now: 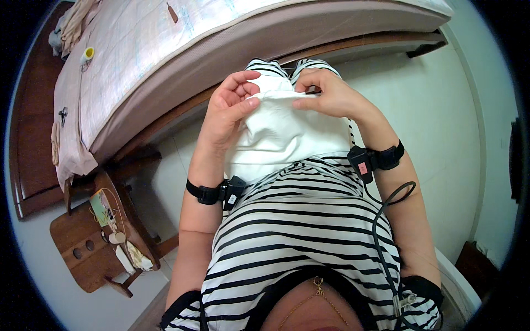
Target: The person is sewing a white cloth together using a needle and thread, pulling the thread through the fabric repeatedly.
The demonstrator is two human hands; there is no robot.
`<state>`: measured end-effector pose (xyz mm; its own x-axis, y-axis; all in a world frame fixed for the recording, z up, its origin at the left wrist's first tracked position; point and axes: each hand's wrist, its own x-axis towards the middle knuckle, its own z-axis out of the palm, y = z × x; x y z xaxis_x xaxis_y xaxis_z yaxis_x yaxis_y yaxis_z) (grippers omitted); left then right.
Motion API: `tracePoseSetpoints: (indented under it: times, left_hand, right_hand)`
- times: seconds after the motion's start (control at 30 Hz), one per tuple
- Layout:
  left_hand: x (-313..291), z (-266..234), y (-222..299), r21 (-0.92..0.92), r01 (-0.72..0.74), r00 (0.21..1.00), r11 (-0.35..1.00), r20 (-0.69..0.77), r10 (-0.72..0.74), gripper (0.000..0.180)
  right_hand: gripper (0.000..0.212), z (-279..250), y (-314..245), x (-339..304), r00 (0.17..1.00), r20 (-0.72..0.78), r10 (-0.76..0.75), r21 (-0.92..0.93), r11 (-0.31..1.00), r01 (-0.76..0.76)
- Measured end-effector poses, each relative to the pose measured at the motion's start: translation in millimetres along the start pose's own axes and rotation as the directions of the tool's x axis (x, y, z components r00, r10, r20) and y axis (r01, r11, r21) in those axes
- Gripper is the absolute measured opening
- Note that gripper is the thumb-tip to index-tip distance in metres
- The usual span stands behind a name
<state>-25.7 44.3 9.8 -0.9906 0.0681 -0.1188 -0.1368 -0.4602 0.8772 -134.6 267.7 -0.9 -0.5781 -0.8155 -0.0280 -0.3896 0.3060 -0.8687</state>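
A piece of white cloth (287,129) lies across my lap, wrinkled, with its far edge lifted between my hands. My right hand (334,96) pinches that edge on the right, thumb in front and fingers curled behind. At the cloth's far left corner is my left hand (229,105), palm turned inward and fingers curled. Its thumb and fingertips meet the cloth's edge there. Whether either hand also holds something small, such as a needle, is too fine to make out.
Beyond my knees stands a bed (210,60) with a yellow spool (87,54), scissors (63,115) and a narrow brown object (172,13) on it. A wooden chair (83,248) with small items is at the left. A black cable (375,231) hangs along my right arm.
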Motion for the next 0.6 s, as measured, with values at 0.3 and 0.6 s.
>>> tracePoseSetpoints:
  times: [0.3, 0.6]
  left_hand:
    - [7, 4, 0, 0.271, 0.014, 1.000, 0.962, 0.006, -0.016, 0.049]
    - [20, 23, -4, 0.423, 0.090, 0.988, 0.902, -0.151, -0.028, 0.041]
  right_hand:
    - [0.014, -3, 8, -22, 0.997, 0.074, 0.034, 0.410, 0.910, -0.062]
    - [0.016, -9, 4, -42, 0.981, -0.163, 0.107, 0.423, 0.906, -0.029]
